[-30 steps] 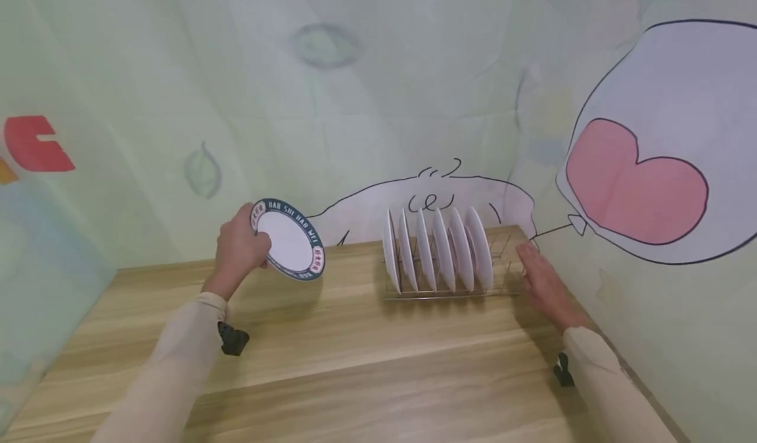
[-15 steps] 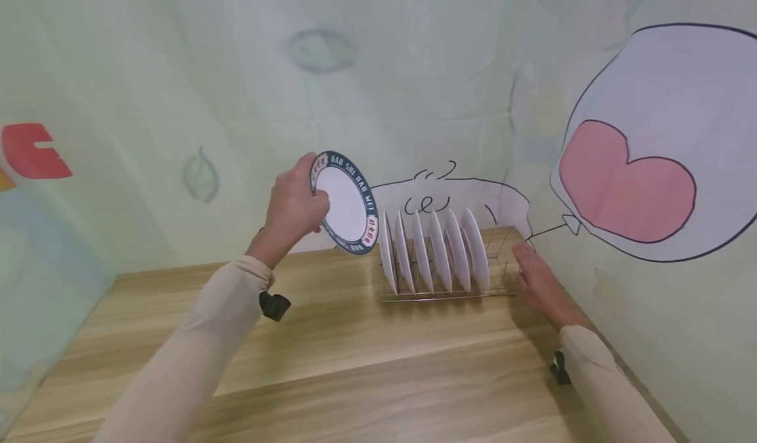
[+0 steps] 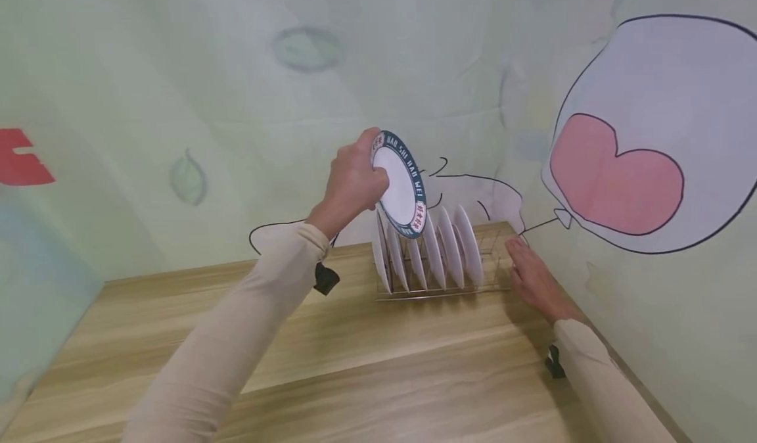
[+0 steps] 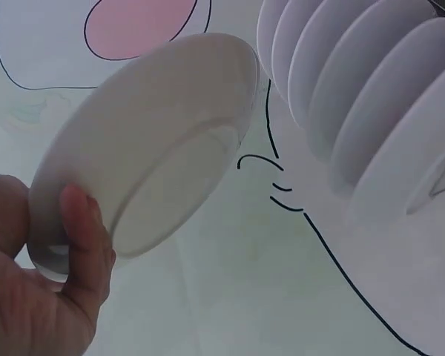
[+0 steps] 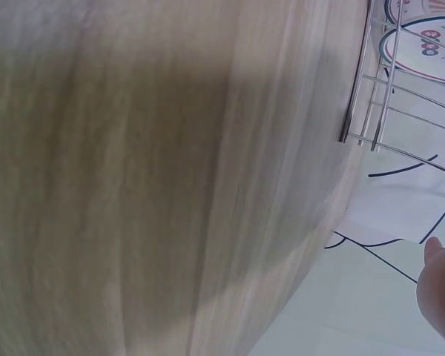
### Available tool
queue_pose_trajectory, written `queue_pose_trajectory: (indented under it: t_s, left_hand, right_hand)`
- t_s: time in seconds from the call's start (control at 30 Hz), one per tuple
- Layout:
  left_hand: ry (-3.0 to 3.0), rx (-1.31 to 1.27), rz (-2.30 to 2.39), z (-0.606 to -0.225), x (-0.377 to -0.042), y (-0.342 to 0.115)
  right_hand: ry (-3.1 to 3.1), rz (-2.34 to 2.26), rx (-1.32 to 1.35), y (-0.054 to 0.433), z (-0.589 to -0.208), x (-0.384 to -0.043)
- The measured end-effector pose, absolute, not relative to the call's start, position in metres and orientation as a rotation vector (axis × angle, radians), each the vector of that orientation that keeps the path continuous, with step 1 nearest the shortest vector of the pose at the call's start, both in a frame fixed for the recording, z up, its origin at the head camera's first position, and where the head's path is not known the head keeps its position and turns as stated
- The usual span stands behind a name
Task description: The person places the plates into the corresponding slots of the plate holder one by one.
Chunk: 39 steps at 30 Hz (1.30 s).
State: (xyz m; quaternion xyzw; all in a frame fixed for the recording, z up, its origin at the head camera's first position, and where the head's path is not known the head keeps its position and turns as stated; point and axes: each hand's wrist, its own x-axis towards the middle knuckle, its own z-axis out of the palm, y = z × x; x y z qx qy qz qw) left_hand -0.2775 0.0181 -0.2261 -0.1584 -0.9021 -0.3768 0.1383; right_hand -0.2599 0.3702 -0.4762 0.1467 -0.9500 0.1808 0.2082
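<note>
My left hand (image 3: 351, 177) pinches a white plate (image 3: 397, 183) by its left rim, thumb on the printed face. The dark blue rim carries lettering. Raised and tilted, the plate overlaps the left part of a wire dish rack (image 3: 443, 294) in the head view. Its plain underside (image 4: 148, 141) and the curled fingers (image 4: 89, 245) show in the left wrist view. Several white plates (image 3: 470, 246) stand upright in the rack. At the rack's right end rests my right hand (image 3: 535, 279), fingers extended beside the wires; the right wrist view shows only part of it.
The rack stands at the back of a wood-grain table (image 3: 331, 364), close to a cloth backdrop (image 3: 236, 101) with printed drawings. Bare wire slots (image 3: 493, 249) lie at its right end. The backdrop also runs along the table's right side.
My left hand has carried the plate right and upward, from left of the rack to over its left part. The right hand stays at the rack's right end.
</note>
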Motion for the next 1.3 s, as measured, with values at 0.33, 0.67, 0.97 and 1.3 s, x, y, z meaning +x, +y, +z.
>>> queue_pose_trajectory:
  t_s: [0.33, 0.67, 0.97, 1.3]
  left_hand:
    - [-2.674, -0.482, -1.106, -0.226, -0.284, 0.066]
    - [-2.775, -0.479, -1.025, -0.223, -0.295, 0.106]
    - [-2.81, -0.519, -0.815, -0.226, -0.298, 0.134]
    - [-2.767, -0.554, -0.781, -0.245, -0.294, 0.166]
  right_hand:
    - [-2.679, 0.514, 0.385, 0.361, -0.472, -0.264]
    - [-2.71, 0.528, 0.363, 0.358, -0.47, -0.262]
    - [-2.695, 0.516, 0.385, 0.356, -0.47, -0.259]
    - [-2.681, 0.532, 0.394, 0.356, -0.471, -0.257]
